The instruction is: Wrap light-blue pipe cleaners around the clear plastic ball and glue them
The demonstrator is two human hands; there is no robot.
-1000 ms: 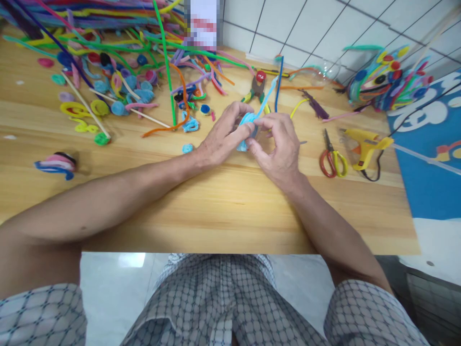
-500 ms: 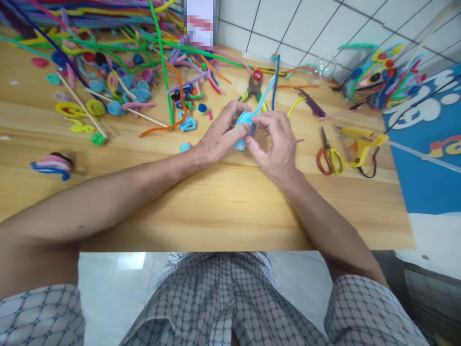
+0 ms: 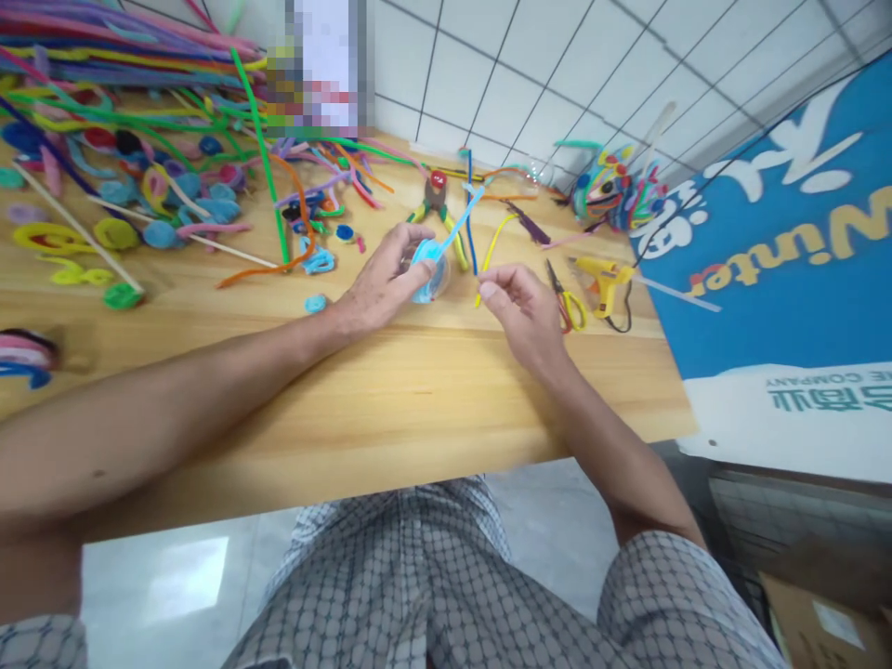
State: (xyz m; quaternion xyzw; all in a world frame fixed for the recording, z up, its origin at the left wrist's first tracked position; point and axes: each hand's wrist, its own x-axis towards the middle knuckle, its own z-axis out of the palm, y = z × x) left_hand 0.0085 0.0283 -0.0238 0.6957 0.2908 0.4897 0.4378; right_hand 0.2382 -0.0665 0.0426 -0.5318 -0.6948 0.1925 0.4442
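My left hand [image 3: 390,279] is closed around a clear, round plastic-looking piece [image 3: 444,282] with a light blue pipe cleaner [image 3: 460,226] coiled on it. The pipe cleaner's free end sticks up to the right. To the right, my right hand [image 3: 519,302] is apart from that piece, thumb and forefinger pinched; whether anything small is between them I cannot make out. Close to its fingertips lie the lower ends of a dark blue pipe cleaner [image 3: 470,214] and a yellow pipe cleaner [image 3: 493,243]. Pliers [image 3: 436,192] with green and yellow handles lie behind my left hand.
Scissors [image 3: 571,307] and a yellow glue gun [image 3: 603,279] lie right of my right hand. Colourful wrapped figures [image 3: 613,190] stand at the back right. Many loose pipe cleaners [image 3: 125,70] and small coils [image 3: 160,232] spread over the left side.
My right hand has come off the light blue piece and moved right and down. My left hand keeps its hold. The camera view has turned to the right.
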